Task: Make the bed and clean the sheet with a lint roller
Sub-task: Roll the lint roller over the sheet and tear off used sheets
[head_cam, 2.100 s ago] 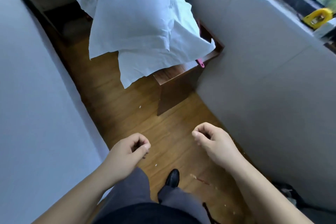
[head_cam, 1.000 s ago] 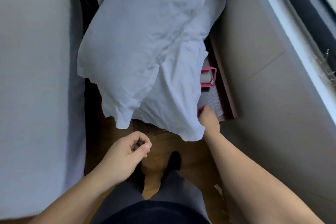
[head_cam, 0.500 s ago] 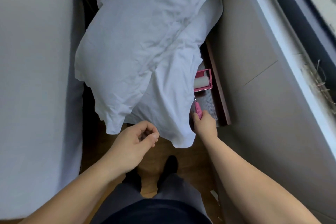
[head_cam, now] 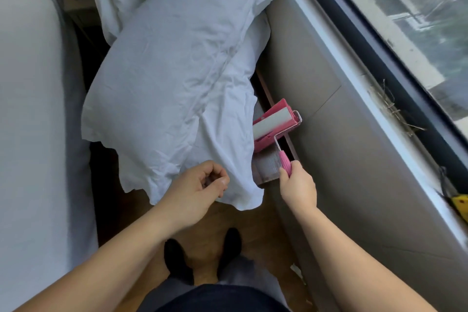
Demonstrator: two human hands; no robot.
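Note:
A pink lint roller with a white roll and a pink cover is lifted just above the wooden nightstand. My right hand grips its pink handle from below. My left hand hovers in front of the hanging pillow edge with its fingers curled and holds nothing. Two white pillows lie piled on the nightstand and droop over its front. The bed with its white sheet runs along the left side.
A grey wall panel and a window ledge close off the right side. A yellow object sits on the ledge at the far right. My feet stand on the narrow wooden floor between bed and wall.
I walked up to the nightstand. My right hand reached beside the pillows, took the roller's handle and raised the roller clear of the pillow edge. My left hand stayed curled.

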